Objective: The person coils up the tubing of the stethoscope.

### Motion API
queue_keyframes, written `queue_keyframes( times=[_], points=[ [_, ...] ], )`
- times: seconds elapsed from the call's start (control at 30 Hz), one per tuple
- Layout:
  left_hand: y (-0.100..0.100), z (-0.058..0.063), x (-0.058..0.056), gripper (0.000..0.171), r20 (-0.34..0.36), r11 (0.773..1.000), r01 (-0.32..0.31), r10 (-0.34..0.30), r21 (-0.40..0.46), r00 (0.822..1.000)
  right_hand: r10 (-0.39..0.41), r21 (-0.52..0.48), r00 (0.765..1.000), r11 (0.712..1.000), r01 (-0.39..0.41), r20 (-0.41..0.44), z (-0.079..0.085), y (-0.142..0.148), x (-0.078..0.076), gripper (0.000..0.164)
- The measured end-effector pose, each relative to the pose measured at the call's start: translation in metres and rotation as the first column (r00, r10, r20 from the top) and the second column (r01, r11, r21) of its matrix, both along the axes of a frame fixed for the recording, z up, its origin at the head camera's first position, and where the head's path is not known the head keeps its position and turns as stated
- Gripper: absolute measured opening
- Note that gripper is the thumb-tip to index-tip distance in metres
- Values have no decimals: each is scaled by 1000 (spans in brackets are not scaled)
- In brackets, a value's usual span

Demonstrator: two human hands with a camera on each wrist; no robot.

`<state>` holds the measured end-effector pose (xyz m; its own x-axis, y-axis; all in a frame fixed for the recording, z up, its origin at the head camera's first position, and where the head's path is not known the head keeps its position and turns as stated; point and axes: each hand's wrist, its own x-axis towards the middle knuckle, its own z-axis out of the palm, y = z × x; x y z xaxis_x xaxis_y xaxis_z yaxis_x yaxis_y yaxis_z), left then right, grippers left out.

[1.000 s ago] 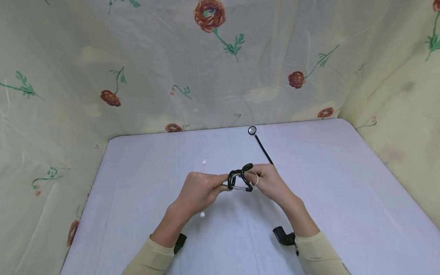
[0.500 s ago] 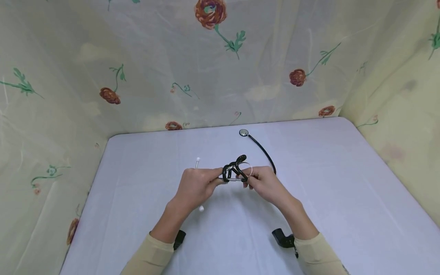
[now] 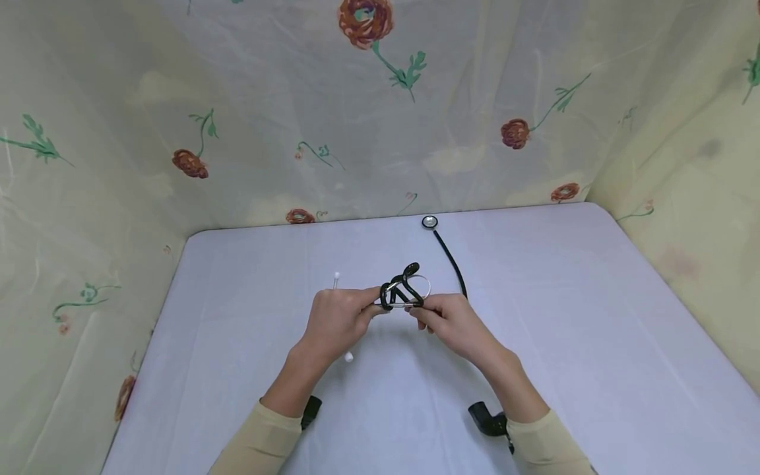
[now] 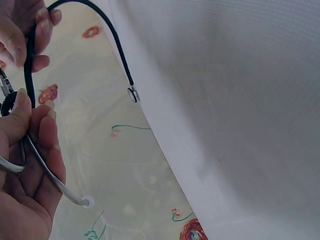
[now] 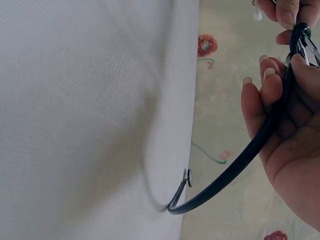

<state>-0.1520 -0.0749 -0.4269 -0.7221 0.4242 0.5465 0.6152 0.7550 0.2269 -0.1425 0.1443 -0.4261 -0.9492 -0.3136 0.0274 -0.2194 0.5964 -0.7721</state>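
A stethoscope is held above the table by both hands. My left hand (image 3: 338,323) grips it where the silver ear tubes (image 4: 55,180) meet the black tubing; white ear tips (image 3: 348,357) stick out on either side of that hand. Between the hands sits a small clip (image 3: 404,290), black with a silver bar and a thin ring, like a carabiner. My right hand (image 3: 457,326) pinches beside it, with the black tubing (image 5: 235,172) running across its palm. The tubing curves off to the round chest piece (image 3: 430,222) near the table's far edge. Fingers partly hide the clip.
A white-covered table (image 3: 564,316) lies below the hands. Flower-printed sheeting (image 3: 249,132) rises behind it and at both sides. Black curved pieces show beside each sleeve, one by the right sleeve (image 3: 488,420) and one by the left sleeve (image 3: 311,412).
Both hands, with the stethoscope and clip, have shifted slightly left and away. The chest piece swung left, then back right. The right fingers have slid lower on the clip, leaving its ring more exposed.
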Motion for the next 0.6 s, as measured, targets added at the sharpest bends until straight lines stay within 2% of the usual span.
queue_keyframes(
  times=[0.2,0.43,0.6],
  points=[
    [0,-2,-1,17,32,999,-39,39,-8,999,21,14,999,1000,-20,-26,1,-1,2,11],
    [2,-3,-3,15,53,997,-78,79,-22,995,48,79,996,996,-42,-79,1,-2,4,10],
    [0,-1,-6,15,47,987,-152,154,-53,987,59,123,992,991,-45,-113,3,-2,6,10]
  ],
)
